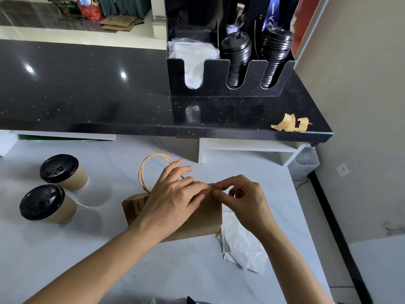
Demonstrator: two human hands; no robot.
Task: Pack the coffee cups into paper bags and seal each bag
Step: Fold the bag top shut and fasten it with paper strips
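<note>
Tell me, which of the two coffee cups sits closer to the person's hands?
The upper coffee cup, farther from the camera, lies closer to the left hand; the lower coffee cup stands farther left, nearer the table's left edge.

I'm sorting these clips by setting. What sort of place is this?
Probably a café's service counter. A black organiser on the dark countertop holds stacked cup lids, two lidded paper coffee cups stand on the white worktop, and both hands work at a kraft takeaway bag.
</note>
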